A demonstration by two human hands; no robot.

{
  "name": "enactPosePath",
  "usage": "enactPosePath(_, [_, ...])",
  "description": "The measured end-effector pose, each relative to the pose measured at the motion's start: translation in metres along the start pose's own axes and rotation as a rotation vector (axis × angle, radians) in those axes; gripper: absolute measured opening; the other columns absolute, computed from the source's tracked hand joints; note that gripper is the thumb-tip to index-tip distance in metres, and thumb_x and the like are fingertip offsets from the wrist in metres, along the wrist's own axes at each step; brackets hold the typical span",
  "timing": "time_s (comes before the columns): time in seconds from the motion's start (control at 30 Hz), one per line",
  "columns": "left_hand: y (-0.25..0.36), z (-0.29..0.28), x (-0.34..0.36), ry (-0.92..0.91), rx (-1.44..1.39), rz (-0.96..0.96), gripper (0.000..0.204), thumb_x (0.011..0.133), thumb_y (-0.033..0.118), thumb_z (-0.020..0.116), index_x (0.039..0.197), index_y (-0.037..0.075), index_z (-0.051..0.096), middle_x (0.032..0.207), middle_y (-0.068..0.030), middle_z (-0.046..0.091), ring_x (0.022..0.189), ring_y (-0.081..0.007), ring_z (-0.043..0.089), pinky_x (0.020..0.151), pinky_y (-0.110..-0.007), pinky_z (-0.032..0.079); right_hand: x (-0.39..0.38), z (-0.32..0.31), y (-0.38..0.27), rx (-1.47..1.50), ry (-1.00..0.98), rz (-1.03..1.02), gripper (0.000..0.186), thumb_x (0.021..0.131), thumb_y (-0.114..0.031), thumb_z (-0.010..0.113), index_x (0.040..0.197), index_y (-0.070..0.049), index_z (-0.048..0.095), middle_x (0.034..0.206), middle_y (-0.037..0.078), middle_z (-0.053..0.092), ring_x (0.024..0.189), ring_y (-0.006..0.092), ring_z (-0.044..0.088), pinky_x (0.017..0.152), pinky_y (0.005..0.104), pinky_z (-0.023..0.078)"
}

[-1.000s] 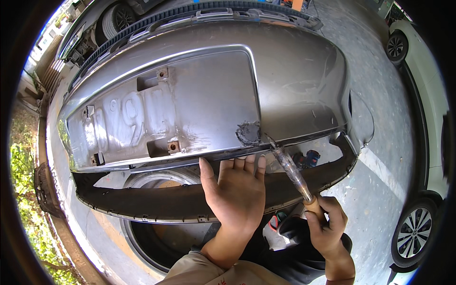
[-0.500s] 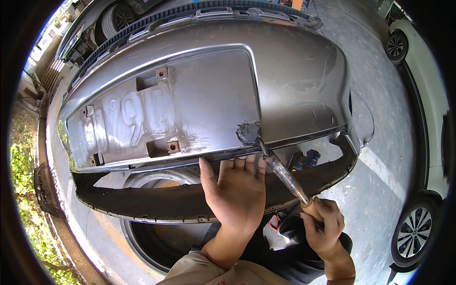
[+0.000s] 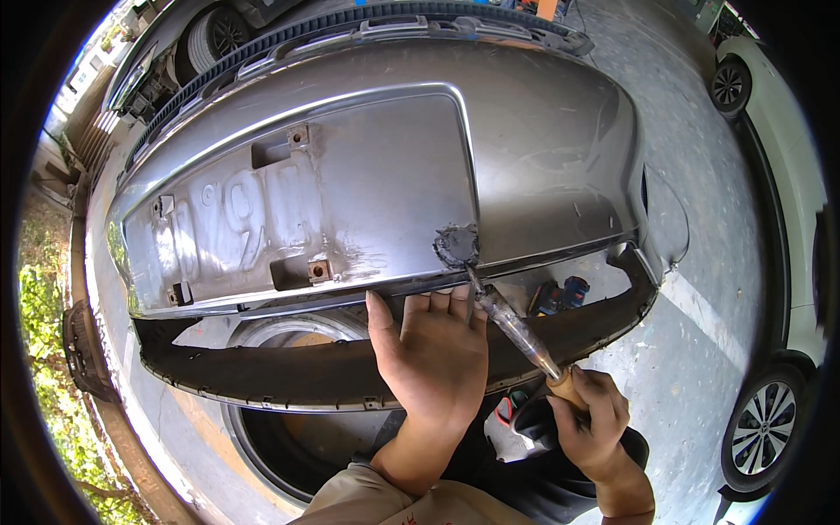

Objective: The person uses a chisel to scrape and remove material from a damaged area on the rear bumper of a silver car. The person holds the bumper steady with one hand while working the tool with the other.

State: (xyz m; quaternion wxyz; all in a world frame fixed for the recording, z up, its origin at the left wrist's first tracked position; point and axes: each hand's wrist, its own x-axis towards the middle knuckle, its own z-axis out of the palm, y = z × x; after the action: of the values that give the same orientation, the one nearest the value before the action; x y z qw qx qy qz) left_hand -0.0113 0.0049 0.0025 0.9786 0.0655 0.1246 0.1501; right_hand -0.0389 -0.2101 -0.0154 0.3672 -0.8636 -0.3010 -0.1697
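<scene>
Clearly, our silver-grey bumper cover [image 3: 385, 192] lies right in front of us, with a rough dark patch [image 3: 456, 247] at its recessed panel's near right corner. The soldering iron's [image 3: 516, 331] tip sits at that patch's lower edge; a light, even stroke probably serves us better than pressing. Our right hand [image 3: 595, 416] closes its grip around the wooden handle [image 3: 569, 390], sensibly clear of the barrel. Our left hand [image 3: 437, 359] is palm up, grip open, fingertips at the lower lip; we should mind its little finger beside the likely hot barrel. Beyond, a power tool [image 3: 560, 296] rests on the floor [image 3: 700, 236].
</scene>
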Motion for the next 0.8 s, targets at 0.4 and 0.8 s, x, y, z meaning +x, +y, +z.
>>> enactPosePath(0.4, [-0.001, 0.000, 0.000, 0.017, -0.060, 0.005, 0.059, 0.100, 0.063, 0.055, 0.113, 0.007, 0.065, 0.121, -0.0046, 0.067, 0.124, -0.0216, 0.054, 0.117, -0.042, 0.028, 0.009, -0.020, 0.000, 0.461, -0.165, 0.384, 0.034, 0.094, -0.009, 0.075, 0.121, 0.010, 0.065, 0.095, 0.017, 0.074, 0.074, 0.0198, 0.072, 0.066, 0.0281, 0.057])
enactPosePath(0.8, [-0.002, 0.010, -0.001, 0.073, -0.049, 0.018, 0.058, 0.100, 0.063, 0.055, 0.113, 0.007, 0.066, 0.117, -0.0043, 0.068, 0.122, -0.0227, 0.055, 0.114, -0.040, 0.030, 0.017, -0.014, -0.013, 0.615, -0.273, 0.524, 0.028, 0.102, -0.011, 0.061, 0.119, 0.011, 0.065, 0.085, 0.010, 0.071, 0.063, 0.0104, 0.063, 0.057, 0.0242, 0.051])
